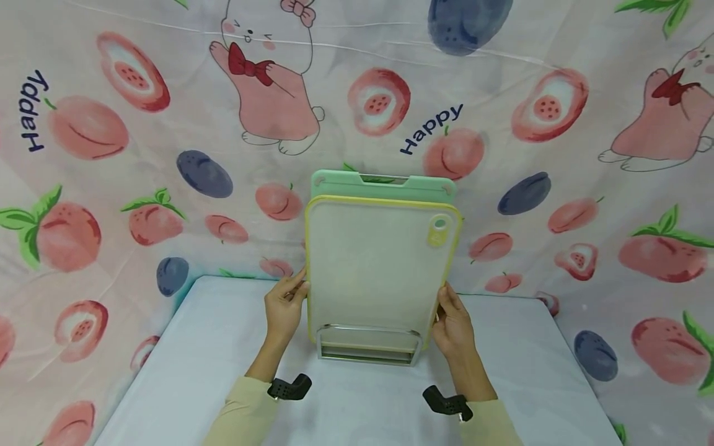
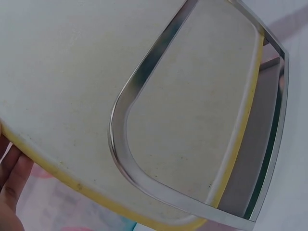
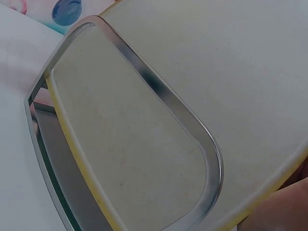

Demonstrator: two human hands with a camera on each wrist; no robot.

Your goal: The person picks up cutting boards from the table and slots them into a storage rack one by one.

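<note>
A white cutting board [image 1: 379,266] with a yellow rim stands nearly upright behind the front loop of a metal rack [image 1: 368,327]. Its lower yellow edge [image 2: 236,144] shows just above the rack's bottom bar in both wrist views. My left hand [image 1: 284,306] pinches the board's left edge below mid-height. On the opposite edge, my right hand [image 1: 454,325] grips at about the same height, its fingers partly hidden behind the board. Behind, a green cutting board [image 1: 334,183] with a handle slot rises above the white one. Its lower part is hidden.
The rack stands on a table with a white cover [image 1: 184,365]. Close behind the table hangs a fruit-and-rabbit printed cloth [image 1: 334,62], which also runs down both sides. A black wrist camera [image 1: 290,388] sits on each forearm.
</note>
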